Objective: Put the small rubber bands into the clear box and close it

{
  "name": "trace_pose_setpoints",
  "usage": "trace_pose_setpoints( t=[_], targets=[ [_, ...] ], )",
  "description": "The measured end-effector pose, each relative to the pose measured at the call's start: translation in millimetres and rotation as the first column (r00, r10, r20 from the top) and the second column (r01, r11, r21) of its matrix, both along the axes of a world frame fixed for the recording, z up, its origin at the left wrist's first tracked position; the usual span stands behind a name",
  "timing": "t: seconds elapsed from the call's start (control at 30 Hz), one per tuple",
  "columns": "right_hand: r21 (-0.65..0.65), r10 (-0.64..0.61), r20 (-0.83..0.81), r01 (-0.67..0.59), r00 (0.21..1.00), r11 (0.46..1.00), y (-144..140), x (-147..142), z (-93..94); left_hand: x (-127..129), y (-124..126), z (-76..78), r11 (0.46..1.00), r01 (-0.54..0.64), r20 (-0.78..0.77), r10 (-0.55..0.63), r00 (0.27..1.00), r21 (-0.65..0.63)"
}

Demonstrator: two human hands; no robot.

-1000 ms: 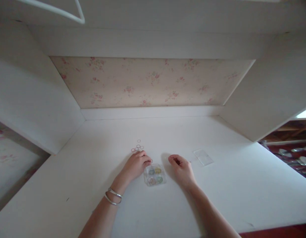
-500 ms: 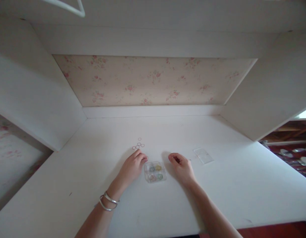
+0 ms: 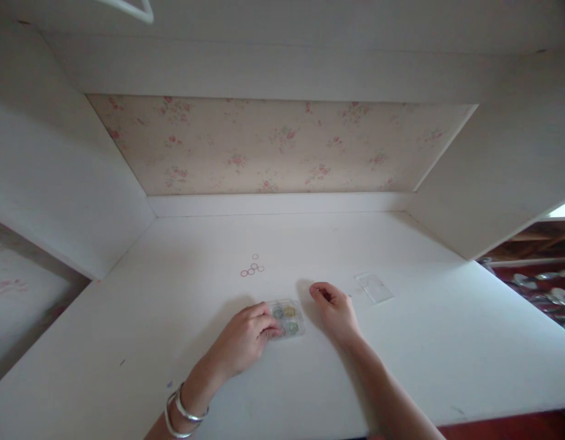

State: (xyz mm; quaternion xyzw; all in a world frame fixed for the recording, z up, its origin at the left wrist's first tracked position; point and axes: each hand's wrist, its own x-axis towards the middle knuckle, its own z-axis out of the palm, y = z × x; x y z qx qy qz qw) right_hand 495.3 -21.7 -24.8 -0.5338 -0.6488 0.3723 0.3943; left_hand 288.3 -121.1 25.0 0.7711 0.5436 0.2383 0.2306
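A small clear plastic box (image 3: 289, 313) with four compartments of coloured rings lies on the white desk (image 3: 401, 342). My left hand (image 3: 245, 339) reaches over the box's near left corner, fingertips pinched above that compartment; whether a ring is between them I cannot tell. My right hand (image 3: 333, 310) rests just right of the box, fingers curled in. Several small pink rings (image 3: 251, 269) lie loose on the desk beyond the box. Silver bangles (image 3: 179, 412) circle my left wrist.
A clear flat lid (image 3: 374, 287) lies to the right of my right hand. The desk sits in an alcove with white side walls and floral wallpaper (image 3: 277, 146) behind. Past the right edge, a dark shelf area with shiny objects (image 3: 543, 287).
My left hand pulled back from the loose pink rings toward me and now sits over the box's near left corner. My right hand stayed in place.
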Motion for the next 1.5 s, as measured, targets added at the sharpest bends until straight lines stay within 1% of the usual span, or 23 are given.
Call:
trace_pose_setpoints(
  t=[0.07,0.13,0.23,0.3,0.4,0.5,0.6,0.7,0.73,0.8,0.87,0.93,1.03,1.17,1.27,1.5],
  targets=[
    [-0.002,-0.007,-0.006,0.007,1.000,1.000,0,0,0.8,0,0,-0.1,1.000,0.011,0.021,-0.011,1.000,-0.023],
    [-0.009,-0.009,-0.001,0.009,1.000,1.000,0,0,1.8,-1,0,1.5,0.999,-0.016,0.079,0.018,0.997,-0.032],
    [-0.014,-0.003,0.017,0.004,1.000,1.000,-1,0,3.2,-2,1,5.6,0.992,-0.121,0.165,0.124,0.978,-0.031],
    [-0.011,0.003,0.030,-0.003,1.000,1.000,-2,0,3.6,-5,3,7.0,0.982,-0.189,0.171,0.189,0.967,-0.012],
    [-0.008,0.010,0.035,-0.010,0.999,1.000,-2,-1,2.8,-12,7,3.8,0.955,-0.291,0.112,0.284,0.952,0.055],
    [-0.038,0.042,0.017,-0.041,0.999,0.998,-1,-4,2.2,-20,11,-4.3,0.909,-0.404,0.005,0.405,0.914,0.108],
    [-0.109,0.101,0.018,-0.098,0.995,0.989,4,-9,5.5,-29,14,-12.4,0.860,-0.499,-0.148,0.510,0.847,0.109],
    [-0.111,0.186,0.077,-0.177,0.979,0.978,13,-23,15.6,-36,17,-18.0,0.839,-0.539,-0.249,0.538,0.805,0.070],
    [-0.093,0.222,0.118,-0.211,0.968,0.973,16,-29,20.4,-38,18,-19.4,0.838,-0.543,-0.260,0.537,0.803,0.055],
    [-0.053,0.282,0.269,-0.278,0.921,0.959,22,-46,30.8,-40,19,-21.3,0.836,-0.549,-0.261,0.536,0.803,0.029],
    [-0.030,0.305,0.472,-0.331,0.827,0.943,29,-65,40.8,-41,21,-22.2,0.824,-0.566,-0.266,0.546,0.794,0.003],
    [-0.030,0.315,0.561,-0.361,0.765,0.932,37,-83,48.3,-41,23,-22.4,0.801,-0.598,-0.284,0.568,0.772,-0.024],
    [-0.042,0.329,0.626,-0.391,0.707,0.919,46,-107,53.5,-42,24,-22.2,0.786,-0.616,-0.290,0.578,0.763,-0.053],
    [-0.079,0.334,0.714,-0.403,0.616,0.912,52,-125,52.5,-43,24,-21.8,0.803,-0.594,-0.259,0.562,0.785,-0.058],
    [-0.099,0.334,0.758,-0.407,0.560,0.908,51,-130,51.0,-44,24,-21.2,0.801,-0.595,-0.261,0.561,0.785,-0.066],
    [-0.104,0.333,0.810,-0.441,0.483,0.892,49,-136,51.4,-42,24,-18.3,0.798,-0.598,-0.300,0.555,0.776,-0.073]
  ],
)
